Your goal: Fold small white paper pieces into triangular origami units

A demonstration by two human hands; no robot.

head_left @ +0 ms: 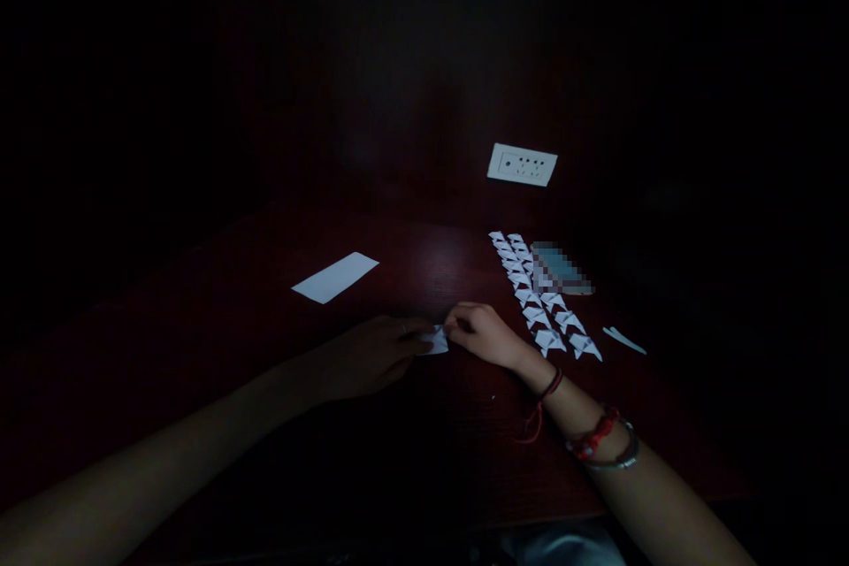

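A small piece of folded white paper (436,340) lies on the dark red table between my two hands. My left hand (377,354) comes in from the left, its fingers closed on the paper's left part. On the other side my right hand (483,332) is curled, with its fingertips pinching the paper's right edge. The fingers cover part of the folds. To the right, several folded white paper figures (531,296) stand in two slanting rows. A flat strip of white paper (335,276) rests farther back on the left.
A blurred, pixelated flat object (562,268) lies against the right row of figures. Beyond it is a thin pale strip (624,340). A white wall socket (523,164) sits at the back. The surroundings are very dark; the table's front edge (531,520) is near me.
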